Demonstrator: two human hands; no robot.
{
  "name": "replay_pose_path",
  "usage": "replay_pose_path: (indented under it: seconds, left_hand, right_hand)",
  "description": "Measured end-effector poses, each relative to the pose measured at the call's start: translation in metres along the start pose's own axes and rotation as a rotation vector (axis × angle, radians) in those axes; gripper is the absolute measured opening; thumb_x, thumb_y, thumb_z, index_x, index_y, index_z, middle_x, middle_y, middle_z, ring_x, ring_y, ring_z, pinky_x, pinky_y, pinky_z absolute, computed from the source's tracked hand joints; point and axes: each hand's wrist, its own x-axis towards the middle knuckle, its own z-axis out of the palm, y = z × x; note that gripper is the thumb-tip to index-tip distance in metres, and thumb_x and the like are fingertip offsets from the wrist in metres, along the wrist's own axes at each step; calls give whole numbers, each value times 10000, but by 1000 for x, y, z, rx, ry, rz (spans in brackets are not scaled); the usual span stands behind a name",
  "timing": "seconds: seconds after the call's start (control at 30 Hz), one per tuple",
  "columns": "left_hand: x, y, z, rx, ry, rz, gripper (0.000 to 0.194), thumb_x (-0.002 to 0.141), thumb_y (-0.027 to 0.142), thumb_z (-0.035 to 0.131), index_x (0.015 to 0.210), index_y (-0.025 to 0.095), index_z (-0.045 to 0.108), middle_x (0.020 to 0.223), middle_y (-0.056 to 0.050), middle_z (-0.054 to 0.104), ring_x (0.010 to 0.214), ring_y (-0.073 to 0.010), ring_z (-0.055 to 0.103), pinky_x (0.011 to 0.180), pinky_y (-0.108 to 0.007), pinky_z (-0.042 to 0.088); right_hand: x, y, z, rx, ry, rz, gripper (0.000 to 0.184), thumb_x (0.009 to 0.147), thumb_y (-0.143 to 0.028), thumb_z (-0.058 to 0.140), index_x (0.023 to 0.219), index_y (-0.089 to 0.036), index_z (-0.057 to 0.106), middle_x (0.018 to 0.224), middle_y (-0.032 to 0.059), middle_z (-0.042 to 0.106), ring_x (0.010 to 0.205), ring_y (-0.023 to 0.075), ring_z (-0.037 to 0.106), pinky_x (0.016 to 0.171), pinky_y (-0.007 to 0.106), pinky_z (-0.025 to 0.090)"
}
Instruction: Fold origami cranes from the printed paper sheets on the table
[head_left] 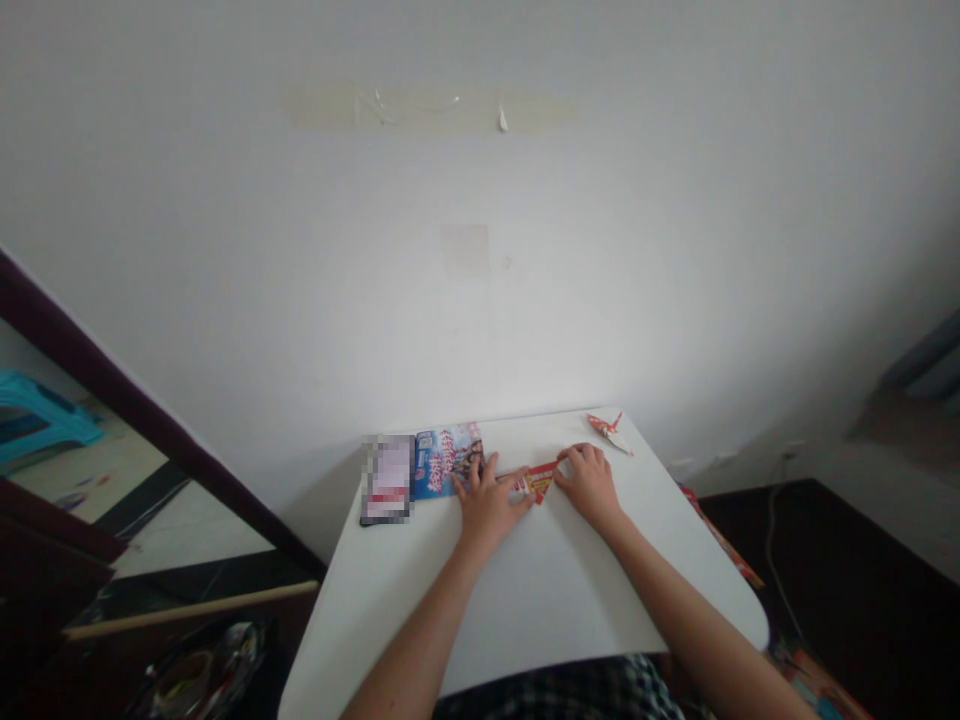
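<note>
Paper triangle [538, 482], lettering unreadable, lies between left hand [487, 506] and right hand [589, 488].

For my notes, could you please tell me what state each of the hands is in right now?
Left hand: open, fingertips against the folded red-and-yellow paper, not gripping it.
Right hand: open, fingertips at the same paper, not gripping it.

Free tabletop [540, 590] before the hands [489, 505] [589, 488] — magazine [448, 460] left, paper crane [609, 430] beyond

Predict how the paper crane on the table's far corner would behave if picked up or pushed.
Folded from thin paper, the crane is probably very light. Its slim points would likely crush easily.
</note>
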Motion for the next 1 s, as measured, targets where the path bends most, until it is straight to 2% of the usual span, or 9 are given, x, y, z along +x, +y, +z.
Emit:
replay_pose_path:
  seconds: [0.2, 0.63, 0.87, 1.0]
  left_hand:
    - [-1, 2, -3, 12, -14, -5, 530, 819, 660, 621, 1335, 549, 573, 1605, -5, 398, 1504, -405, 224, 1156, -770, 70]
    - [-1, -2, 1, -27, 54, 47, 484, 812, 609, 670, 1289, 538, 623, 1567, -16, 451, 1472, -423, 284, 1155, -767, 112]
    - [-3, -4, 5, -41, 109, 63, 561, 800, 561, 709, 1338, 427, 622, 1542, -77, 484, 1462, -405, 310, 1158, -772, 103]
    - [-4, -4, 4, -60, 118, 63, 471, 791, 521, 736, 1247, 419, 678, 1526, -44, 509, 1439, -398, 344, 1148, -780, 141]
  right_hand:
    - [12, 1, 0, -34, 5, 48, 141, 904, -311, 608, 995, -244, 691, 1143, 86, 603, 1125, 260, 511, 941, 364, 401]
    - [18, 5, 5, -11, 50, 105, 117, 907, -285, 598, 936, -238, 701, 1081, 95, 628, 1071, 271, 527, 867, 360, 411]
    - [16, 19, 9, 127, 87, 39, 172, 932, -289, 570, 965, -245, 733, 1068, 105, 629, 1070, 291, 546, 913, 420, 464]
    - [9, 21, 9, 223, 119, -144, 234, 952, -304, 556, 1104, -273, 731, 1158, 111, 609, 1118, 297, 530, 992, 471, 473]
